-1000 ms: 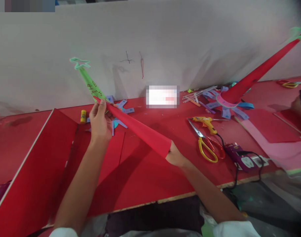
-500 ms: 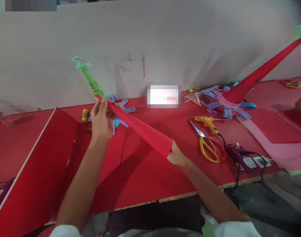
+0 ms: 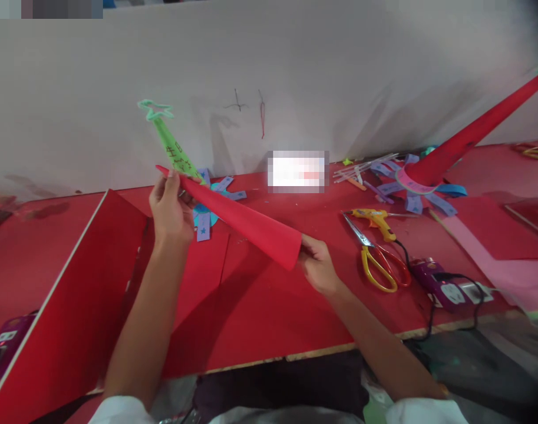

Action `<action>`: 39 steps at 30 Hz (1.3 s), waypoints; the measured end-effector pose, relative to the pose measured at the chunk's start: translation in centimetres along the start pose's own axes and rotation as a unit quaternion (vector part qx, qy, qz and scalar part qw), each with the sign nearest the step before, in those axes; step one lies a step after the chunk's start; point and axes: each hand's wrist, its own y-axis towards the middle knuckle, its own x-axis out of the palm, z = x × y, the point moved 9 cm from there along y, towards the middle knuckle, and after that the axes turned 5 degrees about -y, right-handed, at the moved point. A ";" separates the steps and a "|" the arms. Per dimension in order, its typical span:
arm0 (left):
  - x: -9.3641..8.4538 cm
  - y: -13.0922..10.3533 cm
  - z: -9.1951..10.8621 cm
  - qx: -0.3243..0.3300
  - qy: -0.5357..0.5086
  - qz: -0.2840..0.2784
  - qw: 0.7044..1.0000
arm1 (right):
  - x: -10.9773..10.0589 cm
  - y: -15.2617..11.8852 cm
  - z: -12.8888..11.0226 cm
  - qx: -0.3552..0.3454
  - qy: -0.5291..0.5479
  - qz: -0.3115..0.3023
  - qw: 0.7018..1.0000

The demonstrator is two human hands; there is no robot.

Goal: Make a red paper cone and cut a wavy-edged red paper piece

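Note:
A long red paper cone [image 3: 246,225] slants above the table, its narrow tip at the upper left and its wide open end at the lower right. My left hand [image 3: 171,203] is closed around the cone near the tip, thumb on top. At the wide end my right hand [image 3: 317,262] grips the rim, with the fingertips partly hidden inside the opening. Behind my left hand stands a green paper cone [image 3: 175,150] with dark marks and a pale green star outline on top. Blue strips with stars [image 3: 203,228] spread around its base.
Scissors [image 3: 379,268] and a yellow glue gun [image 3: 377,222] lie to the right, by a purple power strip [image 3: 439,282]. A finished-looking red cone [image 3: 472,138] leans at far right. A red board [image 3: 74,294] stands up at left. Glue sticks [image 3: 368,166] lie by the wall.
My left hand has shifted slightly left with the cone's tip. My right hand has turned, and its fingers now show more at the rim of the wide end.

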 end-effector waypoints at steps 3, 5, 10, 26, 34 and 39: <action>-1.1 0.9 -0.4 -0.025 -0.005 0.020 0.999 | -2.2 0.4 -0.7 -0.028 0.046 0.098 0.994; -1.7 1.2 -1.4 -0.069 -0.021 0.040 0.997 | -3.2 0.6 -1.1 -0.038 0.060 0.131 0.989; -1.6 1.1 -3.5 -0.191 -0.098 0.029 0.976 | -4.1 1.2 -0.7 -0.019 0.091 0.139 0.986; -1.3 0.2 -2.3 -0.034 0.028 0.049 0.998 | -1.4 0.8 -1.1 -0.035 -0.002 0.029 0.999; 3.3 -2.4 -2.4 -0.031 0.143 -0.118 0.982 | 1.6 1.6 -0.3 0.025 -0.164 -0.161 0.973; 6.4 -6.3 -6.1 -0.168 0.227 -0.270 0.921 | 4.7 1.6 1.3 0.104 -0.042 -0.199 0.974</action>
